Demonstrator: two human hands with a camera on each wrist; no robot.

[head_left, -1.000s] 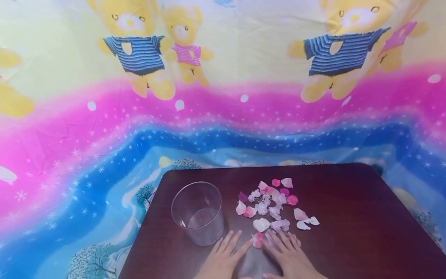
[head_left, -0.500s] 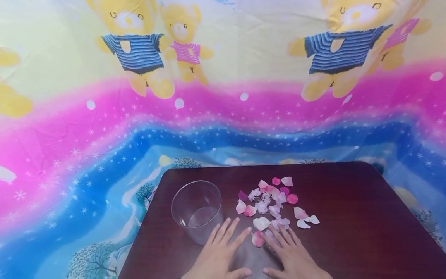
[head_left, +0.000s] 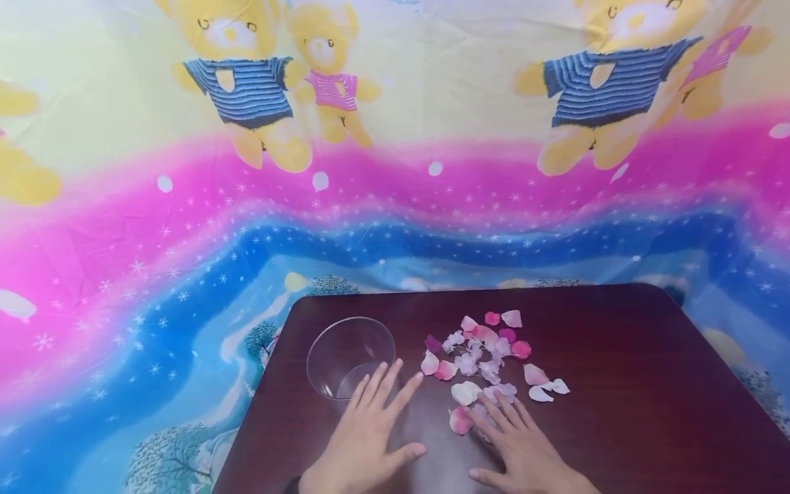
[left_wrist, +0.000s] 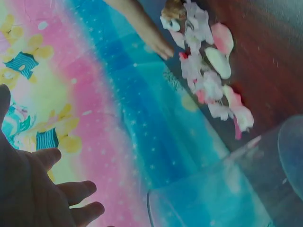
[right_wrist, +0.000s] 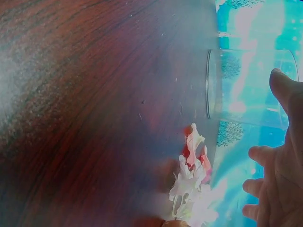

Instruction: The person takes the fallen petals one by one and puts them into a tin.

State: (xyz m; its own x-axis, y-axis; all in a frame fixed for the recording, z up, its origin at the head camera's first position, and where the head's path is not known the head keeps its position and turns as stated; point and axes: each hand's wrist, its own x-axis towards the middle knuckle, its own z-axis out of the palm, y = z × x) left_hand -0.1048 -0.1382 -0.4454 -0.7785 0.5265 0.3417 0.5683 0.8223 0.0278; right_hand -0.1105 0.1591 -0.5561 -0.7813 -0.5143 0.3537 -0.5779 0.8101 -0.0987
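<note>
My left hand (head_left: 368,436), fingers spread and holding nothing, overlaps the near side of a clear round container (head_left: 327,392) in the head view. The container stands upright on the table, and only the table shows through it. To its right lie scattered petals (head_left: 467,393) in pink, white and magenta, with a cluster of pale lilac flowers (head_left: 470,362) among them. My right hand (head_left: 524,446) is spread over the near edge of the petals, its fingertips overlapping the closest ones. In the left wrist view the container (left_wrist: 213,189) stands beside the left hand's fingers (left_wrist: 78,191).
The dark brown table (head_left: 636,384) has rounded far corners. Behind it hangs a cloth (head_left: 432,226) printed with bears and snowflakes, which also falls past the table's left and right sides.
My left hand has risen and moved forward and left, now overlapping the container more. My right hand has shifted slightly, its thumb spread wider. The container and petals stay in place.
</note>
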